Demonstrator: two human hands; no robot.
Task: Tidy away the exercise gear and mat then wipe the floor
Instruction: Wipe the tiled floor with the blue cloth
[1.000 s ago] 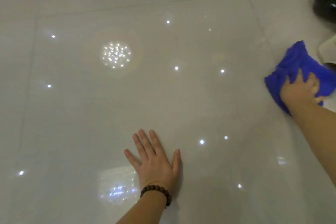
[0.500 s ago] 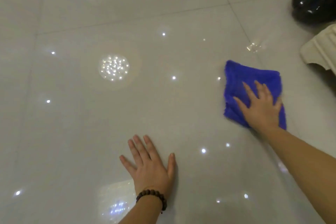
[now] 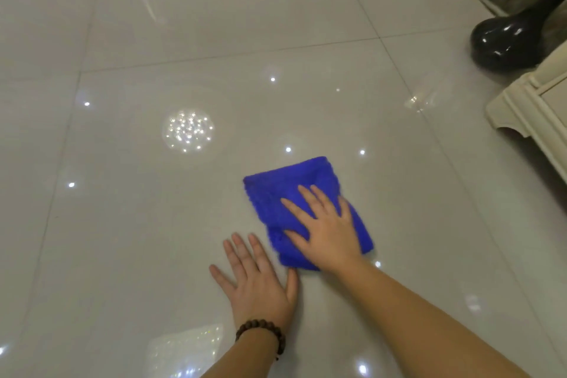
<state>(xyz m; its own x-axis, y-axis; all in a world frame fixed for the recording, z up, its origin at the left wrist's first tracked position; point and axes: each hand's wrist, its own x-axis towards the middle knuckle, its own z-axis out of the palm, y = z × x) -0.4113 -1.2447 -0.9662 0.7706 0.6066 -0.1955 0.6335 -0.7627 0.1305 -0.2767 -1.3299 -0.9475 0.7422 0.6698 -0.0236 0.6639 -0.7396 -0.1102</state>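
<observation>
A folded blue cloth (image 3: 288, 193) lies flat on the glossy pale tiled floor (image 3: 138, 224) in the middle of the view. My right hand (image 3: 328, 230) presses down on it with straight, spread fingers. My left hand (image 3: 257, 282), with a brown bead bracelet at the wrist, rests flat on the bare floor just left of and below the cloth, its thumb close to the cloth's near corner. No exercise gear or mat shows in the frame.
A glossy black rounded furniture foot (image 3: 506, 43) stands at the upper right. The corner of a cream cabinet base (image 3: 527, 113) juts in at the right edge. Ceiling lights reflect off the tiles.
My right hand has swept the blue cloth across the floor from the far right toward the middle, ending beside my left hand. The left hand has stayed planted on the floor.
</observation>
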